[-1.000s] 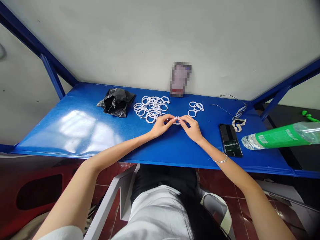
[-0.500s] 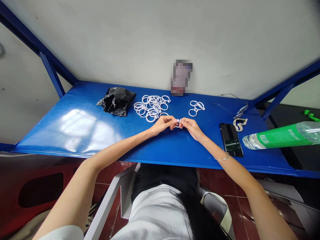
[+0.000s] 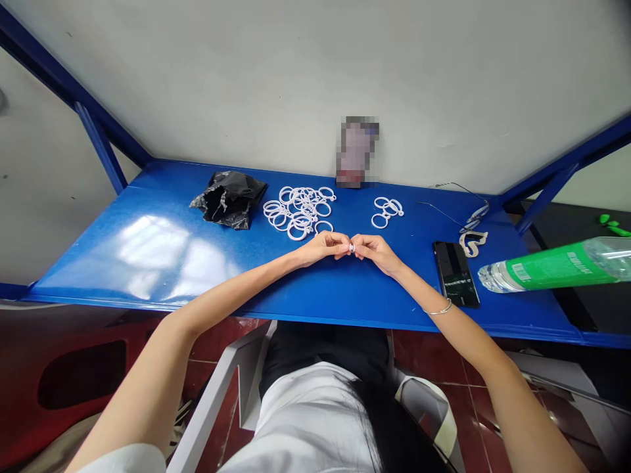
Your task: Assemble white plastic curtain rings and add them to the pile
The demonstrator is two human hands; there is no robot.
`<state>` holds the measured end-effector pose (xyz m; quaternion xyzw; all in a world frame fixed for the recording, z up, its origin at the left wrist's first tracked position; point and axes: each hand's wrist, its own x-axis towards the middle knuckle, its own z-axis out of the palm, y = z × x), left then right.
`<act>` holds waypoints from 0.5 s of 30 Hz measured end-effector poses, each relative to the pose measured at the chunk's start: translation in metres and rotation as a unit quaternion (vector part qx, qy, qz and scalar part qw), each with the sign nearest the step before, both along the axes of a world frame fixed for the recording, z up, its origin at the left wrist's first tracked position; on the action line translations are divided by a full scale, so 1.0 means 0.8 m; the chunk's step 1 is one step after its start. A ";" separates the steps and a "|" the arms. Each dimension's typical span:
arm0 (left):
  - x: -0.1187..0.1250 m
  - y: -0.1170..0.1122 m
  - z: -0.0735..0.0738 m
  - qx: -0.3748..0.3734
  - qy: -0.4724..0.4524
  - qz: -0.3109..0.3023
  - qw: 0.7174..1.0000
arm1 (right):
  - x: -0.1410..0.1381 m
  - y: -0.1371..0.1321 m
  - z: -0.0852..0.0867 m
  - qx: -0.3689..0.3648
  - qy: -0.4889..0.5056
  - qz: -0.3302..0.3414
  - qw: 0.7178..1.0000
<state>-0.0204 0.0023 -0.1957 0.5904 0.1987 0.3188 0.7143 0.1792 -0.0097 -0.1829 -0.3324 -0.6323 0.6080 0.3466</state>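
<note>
Above the blue table (image 3: 296, 295), my left hand (image 3: 328, 246) and my right hand (image 3: 376, 252) meet with their fingertips pinched on a white plastic curtain ring (image 3: 351, 247). Only a small white part of it shows between the fingers; my hands hide the rest. Just beyond my left hand lies a tangled pile of white curtain rings (image 3: 300, 213), each with a small eyelet. One loose ring (image 3: 324, 222) touches or nearly touches that hand. Past my right hand sits a smaller group of several rings (image 3: 387, 209).
A crumpled black plastic bag (image 3: 236, 197) stands left of the pile. A blurred upright object (image 3: 357, 152) leans at the wall. To the right are eyeglasses (image 3: 476, 217), a white curved piece (image 3: 474, 244), a black phone (image 3: 456, 274) and a green-labelled bottle (image 3: 557, 268).
My fingers have shifted on the curtain ring and come closer together. Its lower edge, visible before under my fingers, is now hidden. The piles are unchanged.
</note>
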 end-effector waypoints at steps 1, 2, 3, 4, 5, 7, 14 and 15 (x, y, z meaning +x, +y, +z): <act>0.000 0.000 0.000 -0.006 0.003 -0.010 1.000 | 0.000 0.000 0.000 -0.002 -0.001 0.007 1.000; 0.000 0.000 0.001 -0.015 0.007 -0.018 1.000 | 0.000 0.000 0.001 -0.005 -0.002 0.013 1.000; 0.000 -0.001 0.002 -0.024 0.014 -0.026 0.999 | 0.000 0.000 0.002 -0.008 -0.002 0.018 1.000; 0.000 -0.001 0.004 -0.031 0.021 -0.033 0.999 | 0.000 0.000 0.003 -0.011 -0.003 0.022 1.000; 0.000 -0.002 0.005 -0.036 0.026 -0.037 0.998 | 0.000 0.000 0.004 -0.014 -0.005 0.025 1.000; 0.000 -0.003 0.008 -0.041 0.032 -0.037 0.998 | 0.000 -0.001 0.007 -0.018 -0.010 0.031 0.999; 0.000 -0.002 0.007 -0.043 0.031 -0.038 0.998 | 0.001 0.000 0.010 -0.021 -0.017 0.047 0.999; -0.001 -0.002 0.007 -0.042 0.032 -0.040 0.998 | 0.001 0.000 0.010 -0.021 -0.016 0.049 0.998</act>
